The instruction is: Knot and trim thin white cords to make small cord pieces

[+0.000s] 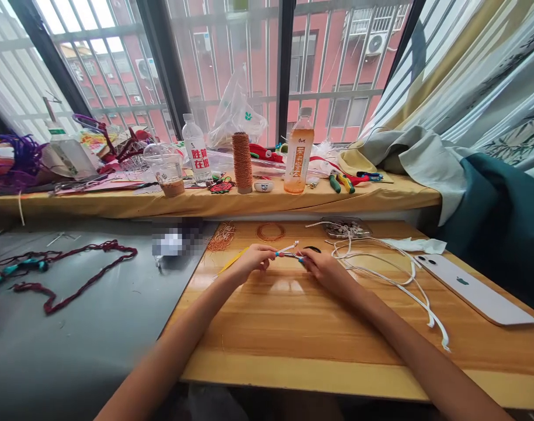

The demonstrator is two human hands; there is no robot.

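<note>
My left hand (pixel 257 258) pinches a short length of white cord (pixel 288 247) between thumb and fingertips, and the cord's end points up to the right. From the other side my right hand (pixel 323 268) grips small scissors (pixel 290 255), whose metal blades reach toward the left fingertips and the cord. A black loop, which looks like the scissors' handle, shows just above the right fingers. Blue shows at the fingertips of both hands. Whether the blades touch the cord I cannot tell. Both hands are above the wooden board (pixel 284 327).
Loose white cords (pixel 398 283) and a phone (pixel 472 289) lie to the right. Behind are a coil of brown cord (pixel 270 232) and a clear tray (pixel 346 227). Bottles, a thread spool (pixel 242 162) and pliers (pixel 340 182) stand or lie on the sill. Dark red braid (pixel 87 280) lies left.
</note>
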